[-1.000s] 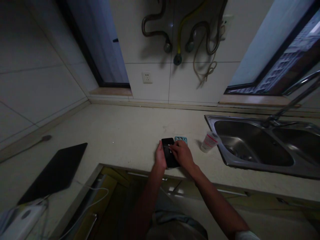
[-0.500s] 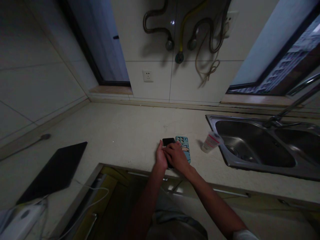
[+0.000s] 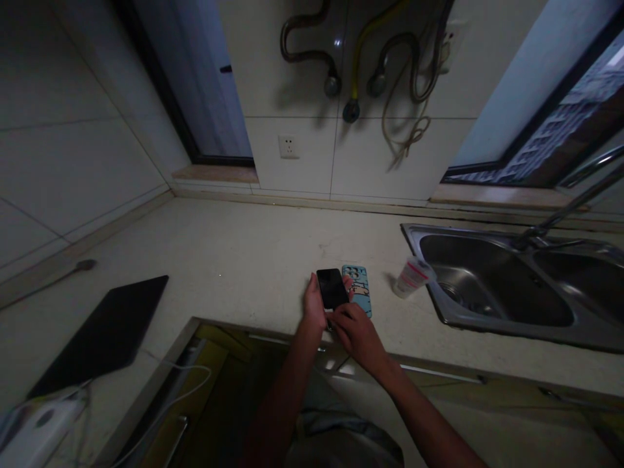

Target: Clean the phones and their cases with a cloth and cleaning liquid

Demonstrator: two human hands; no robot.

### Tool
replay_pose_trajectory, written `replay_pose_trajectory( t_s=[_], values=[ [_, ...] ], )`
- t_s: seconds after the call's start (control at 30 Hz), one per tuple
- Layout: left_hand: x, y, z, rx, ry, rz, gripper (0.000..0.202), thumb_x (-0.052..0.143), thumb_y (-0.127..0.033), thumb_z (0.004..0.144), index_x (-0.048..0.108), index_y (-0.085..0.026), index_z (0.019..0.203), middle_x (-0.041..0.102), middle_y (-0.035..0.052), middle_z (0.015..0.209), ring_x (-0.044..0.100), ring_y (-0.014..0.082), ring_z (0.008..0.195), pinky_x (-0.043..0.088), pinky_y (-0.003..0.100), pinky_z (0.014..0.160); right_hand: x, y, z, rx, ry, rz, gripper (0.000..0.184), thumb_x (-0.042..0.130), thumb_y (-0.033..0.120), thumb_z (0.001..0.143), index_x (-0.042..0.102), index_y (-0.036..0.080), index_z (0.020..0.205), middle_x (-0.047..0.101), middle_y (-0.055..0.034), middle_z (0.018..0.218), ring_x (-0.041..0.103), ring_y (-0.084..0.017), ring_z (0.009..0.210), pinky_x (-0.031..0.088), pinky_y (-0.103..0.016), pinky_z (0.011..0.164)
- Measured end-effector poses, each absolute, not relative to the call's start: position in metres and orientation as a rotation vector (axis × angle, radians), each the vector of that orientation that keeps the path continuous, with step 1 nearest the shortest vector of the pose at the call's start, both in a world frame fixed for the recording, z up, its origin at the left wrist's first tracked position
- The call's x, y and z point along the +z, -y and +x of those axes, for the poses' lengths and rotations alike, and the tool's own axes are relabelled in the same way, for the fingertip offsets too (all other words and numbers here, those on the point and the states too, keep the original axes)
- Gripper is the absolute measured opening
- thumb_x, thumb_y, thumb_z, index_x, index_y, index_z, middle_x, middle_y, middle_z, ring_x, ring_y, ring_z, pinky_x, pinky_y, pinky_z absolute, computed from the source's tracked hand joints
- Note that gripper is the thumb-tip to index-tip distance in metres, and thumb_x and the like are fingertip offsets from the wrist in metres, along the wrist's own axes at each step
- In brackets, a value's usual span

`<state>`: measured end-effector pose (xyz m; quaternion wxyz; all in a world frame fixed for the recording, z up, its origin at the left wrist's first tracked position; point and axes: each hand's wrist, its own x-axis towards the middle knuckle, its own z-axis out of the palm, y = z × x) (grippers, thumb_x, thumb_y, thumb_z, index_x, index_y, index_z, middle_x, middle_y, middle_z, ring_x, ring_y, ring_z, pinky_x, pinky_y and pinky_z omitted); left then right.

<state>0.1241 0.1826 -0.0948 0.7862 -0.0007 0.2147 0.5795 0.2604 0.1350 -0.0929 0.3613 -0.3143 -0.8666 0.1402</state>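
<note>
The person's left hand (image 3: 314,302) is curled around a black, glossy, rectangular smartphone (image 3: 333,288), palm along one long edge and fingertips showing past the other, so the phone lies in its grip with the dark screen facing up. The right hand (image 3: 358,328) is over the phone's lower end, thumb and fingers drawn together there; whether they pinch anything cannot be told, since the fingers cover the spot. Just beyond the right hand's knuckles, close by the phone's right edge, a light-blue, rectangular phone case (image 3: 362,299) with a cartoon print lies on the pale, cream-coloured countertop (image 3: 253,260); whether it holds a phone is unclear. Further to the right of the right hand is a translucent plastic cup (image 3: 410,279) with red-pink markings, near the edge of a stainless-steel double sink (image 3: 507,279). Well out to the left of the left hand lies a thin, flat, black panel (image 3: 104,331), with a slim white cable (image 3: 170,396) running nearby. Ahead of both hands, at the back, rises a white tiled wall (image 3: 297,175) bearing a square white socket (image 3: 288,147) and, higher, a yellow pipe (image 3: 358,58).
</note>
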Motion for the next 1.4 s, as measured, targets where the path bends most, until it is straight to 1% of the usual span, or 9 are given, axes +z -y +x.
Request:
replay_pose_trajectory(
  t_s=[0.1, 0.3, 0.5, 0.77, 1.0, 1.2, 1.4],
  values=[
    [-0.094, -0.182, 0.124, 1.236, -0.428, -0.005, 0.076, 0.035, -0.067, 0.092, 0.058, -0.007, 0.131, 0.068, 0.0231, 0.118, 0.065, 0.0353, 0.112, 0.05, 0.051, 0.095, -0.095, -0.137, 0.274, 0.349, 2.188, -0.845, 0.023, 0.052, 0.015, 0.095, 0.07, 0.02, 0.108, 0.063, -0.0091, 0.093, 0.057, -0.022, 0.086, 0.05, -0.035, 0.074],
    [-0.095, -0.184, 0.124, 1.221, -0.421, -0.02, 0.076, 0.038, -0.069, 0.09, 0.058, -0.007, 0.131, 0.068, 0.0233, 0.118, 0.065, 0.0362, 0.11, 0.051, 0.052, 0.093, -0.1, -0.147, 0.294, 0.357, 2.123, -0.947, 0.022, 0.053, 0.02, 0.095, 0.07, 0.022, 0.109, 0.065, -0.0091, 0.093, 0.06, -0.024, 0.088, 0.051, -0.038, 0.076],
    [-0.104, -0.185, 0.123, 1.227, -0.423, 0.034, 0.075, 0.044, -0.067, 0.088, 0.058, -0.007, 0.132, 0.068, 0.0238, 0.118, 0.066, 0.0369, 0.108, 0.051, 0.054, 0.093, -0.106, -0.156, 0.307, 0.444, 2.085, -1.036, 0.023, 0.052, 0.023, 0.096, 0.07, 0.021, 0.11, 0.068, -0.01, 0.098, 0.061, -0.025, 0.091, 0.052, -0.04, 0.08],
    [-0.104, -0.187, 0.124, 1.212, -0.431, 0.043, 0.072, 0.042, -0.064, 0.09, 0.057, -0.007, 0.132, 0.068, 0.0231, 0.117, 0.067, 0.0364, 0.107, 0.051, 0.055, 0.094, -0.104, -0.159, 0.311, 0.532, 2.004, -1.066, 0.024, 0.051, 0.031, 0.097, 0.072, 0.022, 0.104, 0.07, -0.0083, 0.094, 0.063, -0.023, 0.089, 0.052, -0.037, 0.079],
    [-0.107, -0.189, 0.127, 1.244, -0.466, 0.026, 0.068, 0.045, -0.062, 0.09, 0.061, -0.008, 0.127, 0.071, 0.0213, 0.112, 0.068, 0.035, 0.105, 0.051, 0.052, 0.094, -0.093, -0.164, 0.305, 0.552, 1.939, -1.042, 0.024, 0.052, 0.033, 0.097, 0.072, 0.023, 0.103, 0.071, -0.0078, 0.093, 0.065, -0.024, 0.089, 0.053, -0.038, 0.079],
    [-0.104, -0.188, 0.127, 1.229, -0.46, 0.028, 0.067, 0.044, -0.062, 0.09, 0.063, -0.008, 0.126, 0.071, 0.0208, 0.11, 0.068, 0.0347, 0.103, 0.051, 0.051, 0.093, -0.088, -0.171, 0.305, 0.577, 1.921, -1.017, 0.024, 0.053, 0.033, 0.096, 0.073, 0.023, 0.106, 0.072, -0.0078, 0.098, 0.066, -0.023, 0.092, 0.053, -0.039, 0.082],
    [-0.097, -0.185, 0.128, 1.21, -0.481, 0.055, 0.066, 0.045, -0.063, 0.089, 0.067, -0.009, 0.119, 0.074, 0.0187, 0.103, 0.07, 0.0335, 0.095, 0.052, 0.05, 0.091, -0.078, -0.184, 0.3, 0.586, 1.898, -0.983, 0.024, 0.054, 0.033, 0.096, 0.073, 0.024, 0.108, 0.073, -0.0075, 0.098, 0.066, -0.023, 0.091, 0.053, -0.038, 0.082]
  ],
)
